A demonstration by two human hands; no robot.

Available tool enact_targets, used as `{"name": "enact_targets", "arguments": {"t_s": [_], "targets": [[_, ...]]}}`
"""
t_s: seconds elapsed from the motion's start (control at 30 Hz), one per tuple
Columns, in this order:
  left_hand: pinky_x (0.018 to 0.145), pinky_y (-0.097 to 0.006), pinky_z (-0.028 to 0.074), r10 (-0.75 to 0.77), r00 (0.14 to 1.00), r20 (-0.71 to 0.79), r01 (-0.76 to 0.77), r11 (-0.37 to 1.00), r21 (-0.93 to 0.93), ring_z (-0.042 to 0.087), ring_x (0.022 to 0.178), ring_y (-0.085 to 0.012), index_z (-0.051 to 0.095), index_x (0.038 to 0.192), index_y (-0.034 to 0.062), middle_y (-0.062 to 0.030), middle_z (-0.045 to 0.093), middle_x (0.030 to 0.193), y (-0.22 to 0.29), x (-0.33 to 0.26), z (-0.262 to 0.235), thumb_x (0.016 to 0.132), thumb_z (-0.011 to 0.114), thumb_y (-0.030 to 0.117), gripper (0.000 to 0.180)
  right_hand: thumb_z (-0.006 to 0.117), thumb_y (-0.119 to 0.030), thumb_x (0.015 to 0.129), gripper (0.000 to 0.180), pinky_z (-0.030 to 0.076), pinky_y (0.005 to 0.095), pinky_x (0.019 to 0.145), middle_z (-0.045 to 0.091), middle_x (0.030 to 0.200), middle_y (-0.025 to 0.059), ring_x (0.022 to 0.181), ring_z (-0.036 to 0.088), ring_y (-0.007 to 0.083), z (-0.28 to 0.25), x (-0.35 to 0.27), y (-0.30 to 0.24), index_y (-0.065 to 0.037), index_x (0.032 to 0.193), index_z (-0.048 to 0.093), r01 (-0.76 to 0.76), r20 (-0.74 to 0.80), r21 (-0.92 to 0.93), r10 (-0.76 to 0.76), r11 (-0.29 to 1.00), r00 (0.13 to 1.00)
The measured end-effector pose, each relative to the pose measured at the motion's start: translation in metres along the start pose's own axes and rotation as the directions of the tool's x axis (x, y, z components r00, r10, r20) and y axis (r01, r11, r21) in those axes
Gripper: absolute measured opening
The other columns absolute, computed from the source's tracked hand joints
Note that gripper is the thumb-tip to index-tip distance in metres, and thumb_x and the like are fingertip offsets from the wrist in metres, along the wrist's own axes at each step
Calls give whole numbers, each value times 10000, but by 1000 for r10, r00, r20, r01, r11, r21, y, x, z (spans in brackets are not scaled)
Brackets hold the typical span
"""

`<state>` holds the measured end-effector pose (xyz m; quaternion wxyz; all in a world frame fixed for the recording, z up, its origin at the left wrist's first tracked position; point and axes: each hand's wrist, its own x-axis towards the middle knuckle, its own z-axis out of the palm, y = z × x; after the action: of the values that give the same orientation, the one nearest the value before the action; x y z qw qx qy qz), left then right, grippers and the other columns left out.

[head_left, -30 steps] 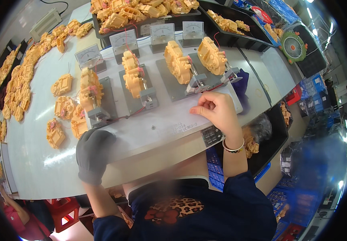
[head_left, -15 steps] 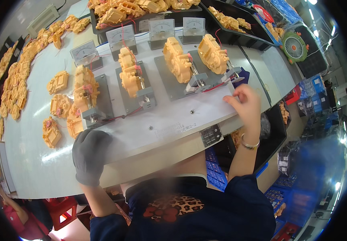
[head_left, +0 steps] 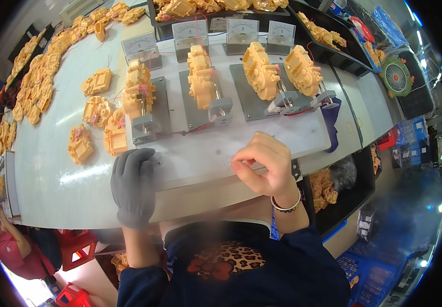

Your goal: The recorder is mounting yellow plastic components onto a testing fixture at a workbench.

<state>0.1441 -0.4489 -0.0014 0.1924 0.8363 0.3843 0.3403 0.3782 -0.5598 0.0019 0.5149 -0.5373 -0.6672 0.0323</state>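
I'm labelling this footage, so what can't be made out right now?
All in the head view:
Right hand: its curled fingers hide the palm and anything small inside.
Left hand: its grey-gloved back hides the palm.
Analog panel meters: needle readings, too small.
Upper black tray: far side, cut off by the top edge.

Grey-gloved left hand (head_left: 134, 189), pale bracelet (head_left: 285, 210), navy shirt (head_left: 297, 276), spotted motif (head_left: 244, 257), red bow (head_left: 221, 269)

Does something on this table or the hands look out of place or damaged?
Two things. A loose dark purple item lies at the right end of the white board, unlike the neat row of meters. Also, the left hand wears a grey glove, but the right hand is bare. No damage is visible.
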Motion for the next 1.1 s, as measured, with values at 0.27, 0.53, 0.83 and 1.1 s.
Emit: {"name": "enact_targets", "arguments": {"t_s": [0.27,0.53,0.83,1.1], "targets": [[774,-414,467,-18,1000,-13,19,994,105,579,851,-319,677,883,88,-110,626,879,5,2,7,780,660,128,111,731,-39,729,230,449,309,596,584,795,83,681,559,208,11,1,1,-35,948,660,-125,82,-110,134,986,988],[727,-416,457,74,996,-47,-66,986,155,560,810,-311,662,805,111,-92,609,832,4,3,14,760,670,126,47,723,-32,744,208,454,317,607,580,787,79,686,563,213,13,3,0,-29,943,660,-159,87,-139,172,977,981],[706,-421,452,93,995,-32,-88,987,136,552,780,-317,636,758,101,-90,605,815,0,1,15,749,669,98,34,744,-45,715,196,442,356,670,576,785,77,736,555,267,18,-1,0,-56,887,649,-1,190,-334,68,942,979],[701,-421,451,86,995,-57,-78,989,124,551,766,-319,625,751,106,-90,601,810,-1,-1,17,728,688,94,68,745,-98,758,151,400,363,681,571,754,39,699,526,248,-35,-22,14,-84,853,629,-245,-190,-506,171,827,967]]}}
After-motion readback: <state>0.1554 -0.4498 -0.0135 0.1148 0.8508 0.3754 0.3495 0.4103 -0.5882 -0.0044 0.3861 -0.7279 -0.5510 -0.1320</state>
